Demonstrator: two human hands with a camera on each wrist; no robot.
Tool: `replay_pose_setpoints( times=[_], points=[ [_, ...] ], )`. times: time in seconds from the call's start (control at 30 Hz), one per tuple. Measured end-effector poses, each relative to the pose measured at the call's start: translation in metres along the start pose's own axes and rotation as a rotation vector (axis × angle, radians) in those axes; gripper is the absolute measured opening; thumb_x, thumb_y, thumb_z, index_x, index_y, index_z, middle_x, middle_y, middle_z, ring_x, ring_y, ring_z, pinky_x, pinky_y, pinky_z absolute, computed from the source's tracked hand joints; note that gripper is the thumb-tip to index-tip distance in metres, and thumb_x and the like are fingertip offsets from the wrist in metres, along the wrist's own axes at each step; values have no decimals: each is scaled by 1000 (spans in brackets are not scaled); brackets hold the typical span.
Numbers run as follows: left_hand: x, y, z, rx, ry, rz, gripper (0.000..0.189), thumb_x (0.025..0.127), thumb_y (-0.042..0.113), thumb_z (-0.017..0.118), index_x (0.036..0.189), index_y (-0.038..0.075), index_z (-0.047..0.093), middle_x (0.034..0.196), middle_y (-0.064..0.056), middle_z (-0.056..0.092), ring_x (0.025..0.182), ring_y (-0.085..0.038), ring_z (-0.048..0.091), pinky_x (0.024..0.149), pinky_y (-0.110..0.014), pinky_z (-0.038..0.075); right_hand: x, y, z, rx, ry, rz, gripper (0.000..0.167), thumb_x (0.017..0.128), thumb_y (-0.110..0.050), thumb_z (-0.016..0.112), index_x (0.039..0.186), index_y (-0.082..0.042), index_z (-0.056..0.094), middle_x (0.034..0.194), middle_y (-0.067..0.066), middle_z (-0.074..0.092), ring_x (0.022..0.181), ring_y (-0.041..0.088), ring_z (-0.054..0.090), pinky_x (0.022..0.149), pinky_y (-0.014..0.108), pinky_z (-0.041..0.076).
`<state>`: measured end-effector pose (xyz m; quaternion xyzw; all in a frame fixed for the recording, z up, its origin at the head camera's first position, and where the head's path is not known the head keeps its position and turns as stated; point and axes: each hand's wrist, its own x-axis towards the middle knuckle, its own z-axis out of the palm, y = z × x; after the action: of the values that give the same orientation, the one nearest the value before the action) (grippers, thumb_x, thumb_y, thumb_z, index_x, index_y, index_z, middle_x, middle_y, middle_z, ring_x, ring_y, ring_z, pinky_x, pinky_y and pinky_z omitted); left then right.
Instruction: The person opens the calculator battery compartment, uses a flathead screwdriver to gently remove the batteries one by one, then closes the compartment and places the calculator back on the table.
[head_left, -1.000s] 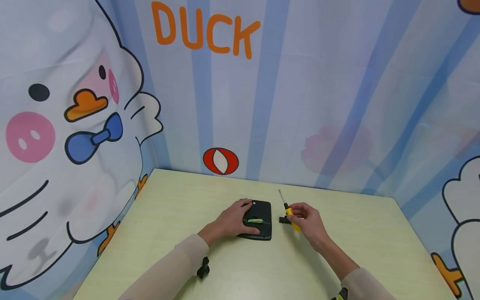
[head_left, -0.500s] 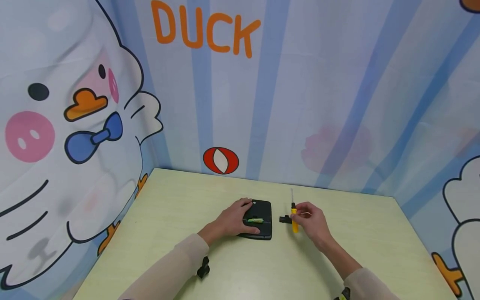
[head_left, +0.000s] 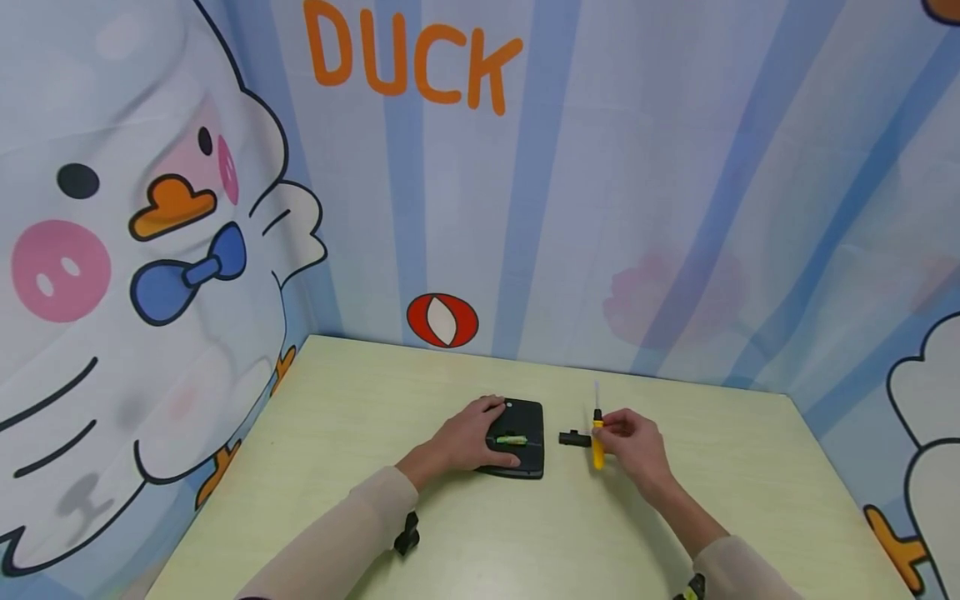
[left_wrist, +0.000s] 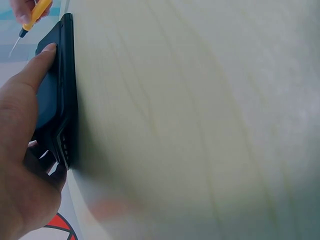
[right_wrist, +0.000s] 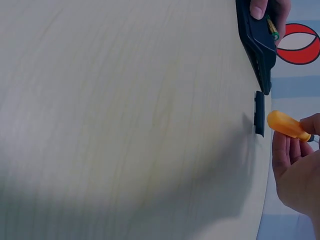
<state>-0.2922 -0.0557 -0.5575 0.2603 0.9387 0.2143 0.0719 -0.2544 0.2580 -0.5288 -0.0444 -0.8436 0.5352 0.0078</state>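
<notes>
My left hand point(head_left: 467, 439) holds a black calculator-like device point(head_left: 531, 418) on the table, its back facing up. The left wrist view shows the thumb lying on the back of the device point(left_wrist: 47, 102) and fingers at its far side. A green battery point(head_left: 512, 440) shows in an opening in that back. Thumb and fingers of my right hand point(head_left: 639, 448) pinch a yellow-handled screwdriver point(head_left: 597, 443), its shaft pointing away from me. Just left of the screwdriver lies a small black cover point(head_left: 573, 438); in the right wrist view the yellow handle point(right_wrist: 286, 124) stands close over the cover point(right_wrist: 259, 114).
The pale wooden table point(head_left: 480, 542) ends at a fabric backdrop point(head_left: 465, 200) with duck pictures, which also stands along the left and right. A black wrist strap part point(head_left: 407, 535) sits at the left sleeve.
My right hand has moved a little right with the screwdriver, whose tip has swung right to point straight away. More of the black cover shows now. My left hand and the device have stayed put.
</notes>
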Motion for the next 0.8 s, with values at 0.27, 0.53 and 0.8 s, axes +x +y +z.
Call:
replay_pose_setpoints(
  times=[0.27,0.53,0.8],
  points=[
    [-1,1,-2,0,1,-3,106,88,71,74,165,8,37,172,-8,29,158,-27,29,121,-48,38,4,9,-6,-16,15,18,26,97,-13,77,114,5,68,100,12,71,85,19,65,74,24,59],
    [0,1,-2,4,-3,-9,105,88,71,74,165,9,37,172,-8,29,158,-27,30,122,-47,38,8,18,-11,-69,11,37,26,98,-17,77,113,3,71,99,11,72,85,20,66,70,22,57],
    [-1,2,-1,-6,-2,-10,106,88,71,74,165,9,38,172,-7,30,158,-27,30,122,-48,38,6,17,-13,-111,-5,69,26,100,-17,75,116,3,72,103,13,71,86,22,65,70,21,58]
  ],
)
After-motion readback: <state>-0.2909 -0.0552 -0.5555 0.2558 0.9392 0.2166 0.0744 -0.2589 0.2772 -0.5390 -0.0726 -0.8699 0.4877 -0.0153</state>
